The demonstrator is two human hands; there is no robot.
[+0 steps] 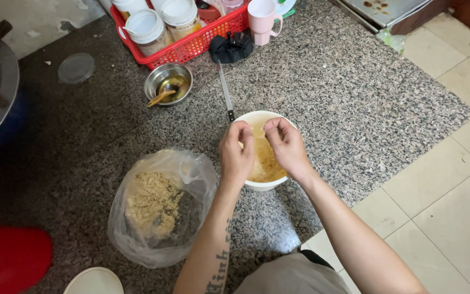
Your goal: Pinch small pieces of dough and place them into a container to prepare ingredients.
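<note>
Both my hands hover over a white bowl [266, 184] holding yellowish liquid, on a speckled granite floor slab. My left hand [236, 153] and my right hand [286, 146] pinch a small pale piece [258, 131] between their fingertips, right above the bowl. What the piece is I cannot tell. A knife [226, 95] lies just beyond the bowl, its blade pointing away from me.
A clear plastic bag [161, 206] of pale crumbs lies left of the bowl. Farther off stand a steel bowl [168, 83] with a spoon, a red basket [189, 41] of jars, a pink cup [264, 20] and a clear lid [76, 67]. Tiled floor lies right.
</note>
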